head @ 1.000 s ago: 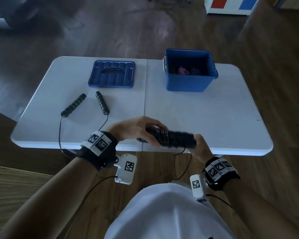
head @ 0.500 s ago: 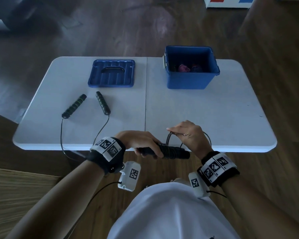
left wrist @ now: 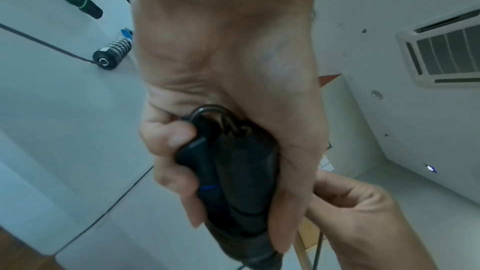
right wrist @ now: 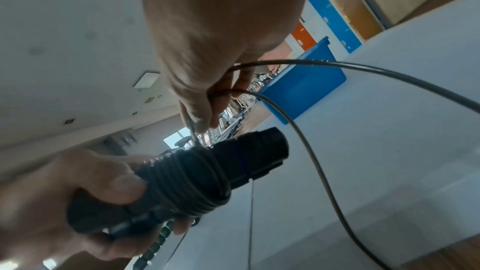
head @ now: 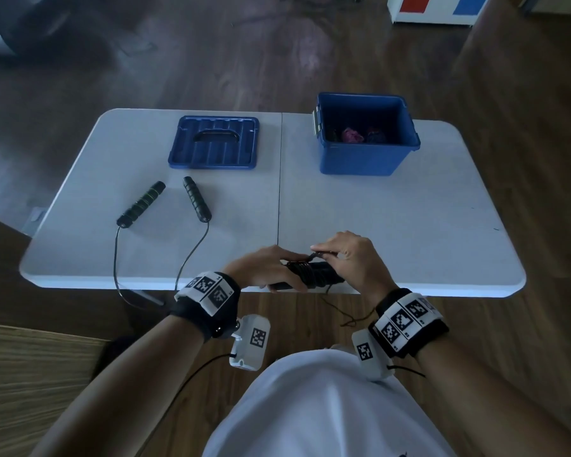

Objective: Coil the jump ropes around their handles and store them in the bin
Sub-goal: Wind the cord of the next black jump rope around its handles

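Note:
My left hand (head: pixel 267 268) grips a pair of black jump-rope handles (head: pixel 314 275) held together over the table's near edge, with several turns of thin black cord wound around them (right wrist: pixel 192 180). My right hand (head: pixel 350 258) pinches the loose cord (right wrist: pixel 311 63) just above the bundle. The free cord trails down past the table edge (head: pixel 350 315). A second black jump rope lies uncoiled on the left of the table, its two handles (head: pixel 142 202) (head: pixel 197 199) apart and its cord hanging over the front edge. The open blue bin (head: pixel 363 159) stands at the far right with small items inside.
The blue bin lid (head: pixel 213 143) lies upside down at the back left of the white folding table (head: pixel 409 225). Dark wooden floor surrounds the table. My white shirt fills the bottom of the head view.
My right hand came over the top of the handles and now pinches the cord above the bundle, adding a turn. My left hand kept its grip on the handles.

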